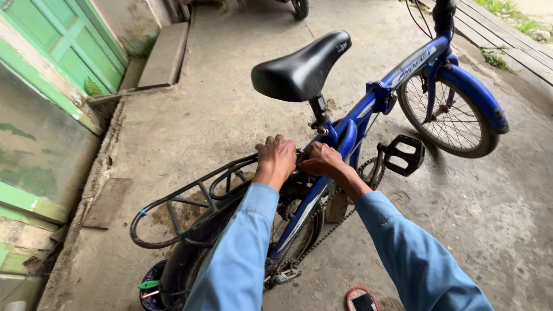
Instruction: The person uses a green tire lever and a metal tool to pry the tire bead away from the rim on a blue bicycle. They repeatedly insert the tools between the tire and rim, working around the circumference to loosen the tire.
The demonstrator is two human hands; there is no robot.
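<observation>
A blue folding bicycle (368,101) stands on a concrete floor, with its black saddle (302,69) above my hands. My left hand (276,158) is closed over the front end of the black rear rack (190,198), just behind the seat tube. My right hand (321,159) is closed against the blue frame below the seat post; whatever it grips is hidden by the fingers. Both arms wear light blue sleeves. The black pedal (404,154) and the chain (328,230) lie to the right of my hands.
The front wheel (446,112) with its blue mudguard is at the right. A green door and wall (57,69) run along the left, with a concrete step (164,55). A small red-rimmed object (362,300) lies on the floor at the bottom.
</observation>
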